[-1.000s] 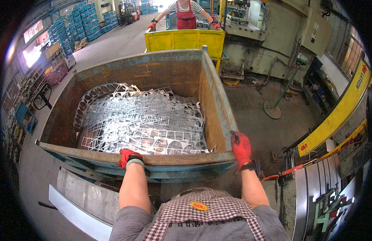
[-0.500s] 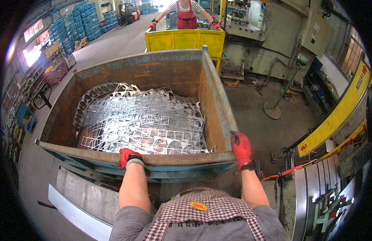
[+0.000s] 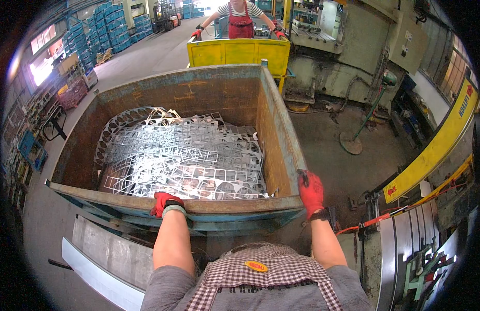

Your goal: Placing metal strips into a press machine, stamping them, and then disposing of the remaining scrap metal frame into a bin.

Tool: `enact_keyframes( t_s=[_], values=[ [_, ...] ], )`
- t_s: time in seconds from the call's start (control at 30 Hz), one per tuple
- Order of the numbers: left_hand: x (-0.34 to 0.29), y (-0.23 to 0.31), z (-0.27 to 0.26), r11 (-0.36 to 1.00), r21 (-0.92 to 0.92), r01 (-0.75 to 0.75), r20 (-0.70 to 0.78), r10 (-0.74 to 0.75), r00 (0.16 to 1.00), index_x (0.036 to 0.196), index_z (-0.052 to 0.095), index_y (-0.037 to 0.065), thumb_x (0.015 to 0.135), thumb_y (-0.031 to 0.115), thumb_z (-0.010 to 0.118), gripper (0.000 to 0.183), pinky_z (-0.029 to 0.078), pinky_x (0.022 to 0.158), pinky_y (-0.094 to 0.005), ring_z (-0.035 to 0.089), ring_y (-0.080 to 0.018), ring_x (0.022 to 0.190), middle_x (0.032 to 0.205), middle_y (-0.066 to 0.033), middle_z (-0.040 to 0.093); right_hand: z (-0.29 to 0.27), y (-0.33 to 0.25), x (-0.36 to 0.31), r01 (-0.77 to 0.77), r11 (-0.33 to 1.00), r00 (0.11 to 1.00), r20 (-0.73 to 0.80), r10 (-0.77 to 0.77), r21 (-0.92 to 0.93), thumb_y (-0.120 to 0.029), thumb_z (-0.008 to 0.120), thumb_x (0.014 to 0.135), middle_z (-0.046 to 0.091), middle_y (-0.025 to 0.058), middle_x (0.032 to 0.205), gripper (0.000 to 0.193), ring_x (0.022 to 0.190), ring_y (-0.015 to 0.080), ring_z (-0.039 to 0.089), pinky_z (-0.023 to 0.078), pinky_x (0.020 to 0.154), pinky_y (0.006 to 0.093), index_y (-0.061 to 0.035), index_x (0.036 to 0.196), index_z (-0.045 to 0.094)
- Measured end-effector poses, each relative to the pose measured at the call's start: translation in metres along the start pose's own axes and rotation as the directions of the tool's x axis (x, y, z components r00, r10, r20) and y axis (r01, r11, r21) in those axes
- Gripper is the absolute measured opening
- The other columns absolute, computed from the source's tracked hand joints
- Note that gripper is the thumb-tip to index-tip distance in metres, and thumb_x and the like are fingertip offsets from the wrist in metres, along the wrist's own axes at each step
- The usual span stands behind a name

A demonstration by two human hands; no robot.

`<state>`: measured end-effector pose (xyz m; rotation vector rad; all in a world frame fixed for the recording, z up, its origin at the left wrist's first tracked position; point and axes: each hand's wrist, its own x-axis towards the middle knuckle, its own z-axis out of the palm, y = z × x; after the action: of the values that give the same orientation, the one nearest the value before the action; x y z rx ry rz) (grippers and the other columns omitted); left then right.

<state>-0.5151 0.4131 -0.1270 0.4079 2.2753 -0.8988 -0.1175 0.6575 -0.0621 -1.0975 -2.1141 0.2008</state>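
Note:
A large rusty metal scrap bin (image 3: 240, 205) with worn blue paint stands in front of me. Inside it lies a heap of punched sheet-metal scrap (image 3: 188, 153), thin silvery strips and lattices with cut-out holes. My left hand (image 3: 167, 203), in a red glove, is closed over the middle of the near rim. At the near right corner my right hand (image 3: 311, 192), also red-gloved, grips the rim with its fingers curled over the edge. The bin's wall hides some of the fingertips. Neither hand touches the scrap.
Beyond the bin a person (image 3: 241, 23) in a red apron holds a yellow cart (image 3: 237, 52). Metal sheets (image 3: 108, 249) lie below the bin's near left side. A pedestal fan (image 3: 351, 142) and a yellow barrier (image 3: 436, 140) stand right. Blue crates (image 3: 100, 31) and a forklift (image 3: 167, 16) are farther back.

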Motion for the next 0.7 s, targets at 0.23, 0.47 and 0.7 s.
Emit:
enact_keyframes(
  t_s=[0.23, 0.47, 0.7],
  values=[
    [0.029, 0.003, 0.009, 0.789, -0.543, 0.288, 0.288, -0.147, 0.946, 0.143, 0.016, 0.013, 0.089, 0.049, 0.018, 0.065, 0.009, 0.108, -0.0507, 0.017, -0.0393, 0.134, 0.146, -0.0139, 0.022, -0.002, -0.001, 0.000, 0.010, 1.000, 1.000, -0.003, -0.010, 0.009, -0.022, 0.054, 0.082, 0.062, 0.0126, 0.098, 0.022, 0.091, 0.0327, 0.056, 0.043, 0.082, 0.0407, -0.0095, 0.099, 0.061],
    [0.014, 0.003, 0.008, 0.994, 0.090, -0.060, 0.037, 0.057, 0.998, 0.134, 0.038, 0.015, 0.087, 0.042, 0.041, 0.054, 0.021, 0.104, -0.0476, 0.032, -0.0325, 0.128, 0.139, -0.0046, 0.039, 0.004, 0.005, -0.002, 0.028, 1.000, 1.000, -0.010, -0.028, -0.008, -0.025, 0.053, 0.083, 0.061, 0.0142, 0.100, 0.026, 0.090, 0.0347, 0.056, 0.043, 0.082, 0.0417, -0.0060, 0.099, 0.061],
    [0.094, 0.020, 0.025, 0.701, 0.712, 0.036, 0.070, -0.122, 0.990, 0.138, 0.025, 0.012, 0.086, 0.048, 0.033, 0.064, 0.028, 0.104, -0.0419, 0.030, -0.0213, 0.130, 0.142, -0.0060, 0.033, 0.004, 0.004, -0.001, -0.011, 1.000, 1.000, 0.022, 0.011, -0.007, -0.024, 0.053, 0.083, 0.061, 0.0149, 0.100, 0.027, 0.093, 0.0336, 0.055, 0.044, 0.082, 0.0417, -0.0056, 0.101, 0.060]
  ],
)
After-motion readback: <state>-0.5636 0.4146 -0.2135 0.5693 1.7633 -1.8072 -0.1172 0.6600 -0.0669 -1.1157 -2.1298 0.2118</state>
